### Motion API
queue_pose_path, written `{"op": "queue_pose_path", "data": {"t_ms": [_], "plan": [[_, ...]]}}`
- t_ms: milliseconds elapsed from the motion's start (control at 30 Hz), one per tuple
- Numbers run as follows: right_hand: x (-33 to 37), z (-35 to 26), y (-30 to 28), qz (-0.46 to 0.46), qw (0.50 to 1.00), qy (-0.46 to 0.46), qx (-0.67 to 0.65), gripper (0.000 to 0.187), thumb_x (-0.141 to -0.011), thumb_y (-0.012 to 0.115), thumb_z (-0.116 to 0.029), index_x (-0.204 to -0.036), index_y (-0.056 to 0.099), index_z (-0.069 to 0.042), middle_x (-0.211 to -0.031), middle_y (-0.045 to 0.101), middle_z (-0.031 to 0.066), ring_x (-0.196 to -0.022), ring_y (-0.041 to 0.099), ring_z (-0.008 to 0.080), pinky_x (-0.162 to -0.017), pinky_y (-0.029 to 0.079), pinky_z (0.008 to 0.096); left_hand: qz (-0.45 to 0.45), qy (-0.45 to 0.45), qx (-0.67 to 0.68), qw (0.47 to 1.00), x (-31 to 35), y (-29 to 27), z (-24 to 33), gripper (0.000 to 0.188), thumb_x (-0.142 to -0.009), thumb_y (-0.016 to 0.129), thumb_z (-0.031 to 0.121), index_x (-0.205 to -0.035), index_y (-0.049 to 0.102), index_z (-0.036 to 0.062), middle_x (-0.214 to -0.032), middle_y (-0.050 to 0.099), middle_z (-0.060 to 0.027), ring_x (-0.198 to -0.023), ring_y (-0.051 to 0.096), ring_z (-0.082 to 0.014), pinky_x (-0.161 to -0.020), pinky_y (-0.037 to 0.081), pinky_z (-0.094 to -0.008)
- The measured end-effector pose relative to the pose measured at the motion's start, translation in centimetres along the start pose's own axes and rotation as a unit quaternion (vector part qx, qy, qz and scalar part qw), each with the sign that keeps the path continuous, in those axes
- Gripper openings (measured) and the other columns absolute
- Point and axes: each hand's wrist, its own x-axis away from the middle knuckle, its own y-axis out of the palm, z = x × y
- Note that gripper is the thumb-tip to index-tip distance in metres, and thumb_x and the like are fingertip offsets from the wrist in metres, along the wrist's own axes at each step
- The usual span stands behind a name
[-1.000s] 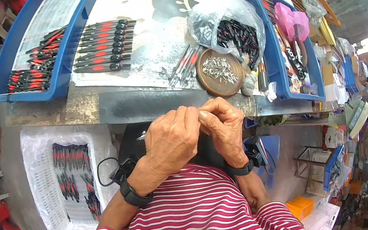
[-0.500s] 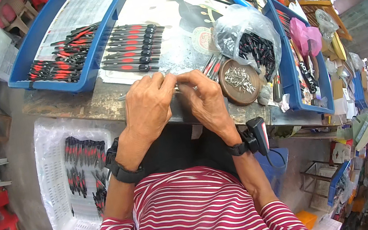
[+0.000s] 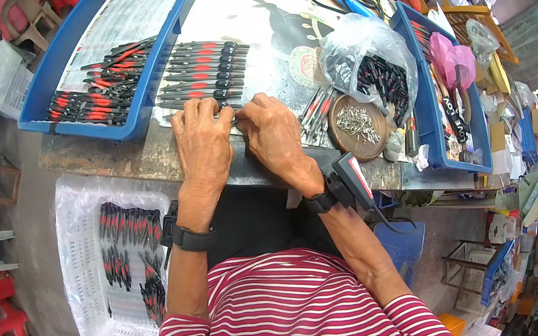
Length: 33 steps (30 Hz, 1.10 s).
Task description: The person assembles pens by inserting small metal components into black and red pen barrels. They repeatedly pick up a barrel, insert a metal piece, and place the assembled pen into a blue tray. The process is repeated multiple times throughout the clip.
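Hands shift forward, left hand [image 3: 201, 137] and right hand [image 3: 271, 130] now over the table [image 3: 101, 154] | fingers curled, tips nearly meeting; can't tell what they grip | row of pens [image 3: 205, 70] lies just past the left, beside the blue tray [image 3: 79, 130]

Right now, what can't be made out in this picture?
Head view, what lies between the left hand and right hand: mostly hidden by the hands.
Head view, metal pieces in the round dish: too small for exact shape.
Head view, left blue tray: cut off by upper edge.
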Motion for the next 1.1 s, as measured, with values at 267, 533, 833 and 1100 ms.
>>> {"op": "queue_pose_path", "data": {"t_ms": [267,533,833,1100], "plan": [[0.4,-0.2,-0.1,-0.001,1.0,0.016,-0.002,0.016,-0.074,0.064,0.0,-0.089,0.06,-0.003,-0.082,0.055,0.0142,-0.078,0.056,0.0351,-0.066,0.044,0.0432,-0.009,-0.089,0.034,0.995,0.5,0.1,0.1,0.024,-0.07,0.068,0.002,-0.093,0.063,0.007,-0.094,0.054,-0.0069,-0.092,0.052,-0.0282,-0.078,0.041,-0.038],[0.8,-0.6,-0.5,-0.008,1.0,0.004,0.007,0.02,-0.075,0.06,0.003,-0.093,0.061,-0.004,-0.084,0.056,0.0143,-0.078,0.056,0.0347,-0.066,0.045,0.0426,0.011,-0.147,0.023,0.989,0.5,-0.1,0.2,0.023,-0.072,0.068,0.004,-0.091,0.057,0.0046,-0.097,0.052,-0.0095,-0.096,0.05,-0.0296,-0.082,0.043,-0.0419],[1.1,-0.4,-0.8,-0.028,0.997,-0.053,-0.042,0.024,-0.076,0.055,0.005,-0.099,0.061,-0.001,-0.092,0.059,0.0132,-0.084,0.056,0.0335,-0.072,0.048,0.0414,0.054,-0.142,0.043,0.987,-0.1,0.6,-0.5,0.021,-0.071,0.064,-0.004,-0.09,0.055,0.0012,-0.096,0.051,-0.0144,-0.093,0.049,-0.0336,-0.082,0.043,-0.0423],[1.0,-0.2,-0.4,-0.024,0.997,-0.054,-0.057,0.021,-0.076,0.055,0.005,-0.096,0.062,0.0,-0.092,0.059,0.0135,-0.086,0.056,0.0332,-0.074,0.048,0.0408,0.058,-0.134,0.046,0.988,-0.9,1.3,-1.2,0.022,-0.071,0.064,-0.004,-0.091,0.056,0.0024,-0.094,0.053,-0.0133,-0.091,0.05,-0.0333,-0.082,0.043,-0.0418]]}}
